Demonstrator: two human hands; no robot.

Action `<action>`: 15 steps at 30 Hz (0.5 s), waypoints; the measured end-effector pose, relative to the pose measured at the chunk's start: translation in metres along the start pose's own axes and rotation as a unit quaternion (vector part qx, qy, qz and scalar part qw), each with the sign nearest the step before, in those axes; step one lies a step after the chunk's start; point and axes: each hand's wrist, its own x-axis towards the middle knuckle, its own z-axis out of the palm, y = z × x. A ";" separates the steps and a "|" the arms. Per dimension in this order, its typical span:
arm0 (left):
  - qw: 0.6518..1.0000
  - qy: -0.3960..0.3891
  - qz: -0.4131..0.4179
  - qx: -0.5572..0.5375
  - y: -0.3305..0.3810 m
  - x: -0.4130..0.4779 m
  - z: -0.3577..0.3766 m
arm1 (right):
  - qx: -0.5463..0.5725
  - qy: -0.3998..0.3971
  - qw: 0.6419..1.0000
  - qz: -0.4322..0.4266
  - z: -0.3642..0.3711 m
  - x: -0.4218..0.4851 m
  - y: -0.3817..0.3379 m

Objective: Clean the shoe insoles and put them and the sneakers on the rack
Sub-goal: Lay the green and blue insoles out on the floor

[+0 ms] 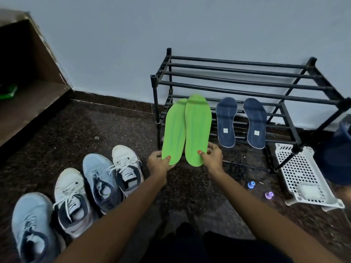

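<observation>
Green insoles (198,130) pinched upright by both hands (158,164) (211,157).

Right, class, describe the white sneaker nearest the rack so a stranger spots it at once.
Find the black rack against the wall; left of it, four sneakers sit in a row on the floor. The white sneaker ends that row, nearest the rack. Its neighbour is pale blue, and the other white one lies further off.

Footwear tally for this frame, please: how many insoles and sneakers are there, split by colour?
Green insoles: 2
Navy insoles: 2
Light blue sneakers: 2
White sneakers: 2
Total: 8
</observation>
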 end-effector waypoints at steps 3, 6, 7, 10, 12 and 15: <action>1.000 -0.009 -0.008 0.003 -0.026 -0.015 -0.020 | -0.007 -0.024 1.000 -0.006 -0.008 -0.026 0.015; 0.999 -0.009 -0.023 0.028 -0.055 -0.026 -0.039 | -0.016 -0.044 0.999 -0.002 -0.015 -0.046 0.041; 0.999 -0.006 -0.030 0.035 -0.067 -0.028 -0.045 | -0.021 -0.045 0.999 0.003 -0.017 -0.051 0.052; 0.998 0.000 -0.047 0.037 -0.098 -0.032 -0.060 | -0.027 -0.046 0.998 0.021 -0.019 -0.064 0.086; 0.997 0.010 -0.054 0.050 -0.119 -0.030 -0.067 | -0.029 -0.051 0.998 0.036 -0.020 -0.069 0.109; 0.995 0.021 -0.079 0.060 -0.151 -0.017 -0.070 | -0.050 -0.047 0.996 0.059 -0.016 -0.067 0.146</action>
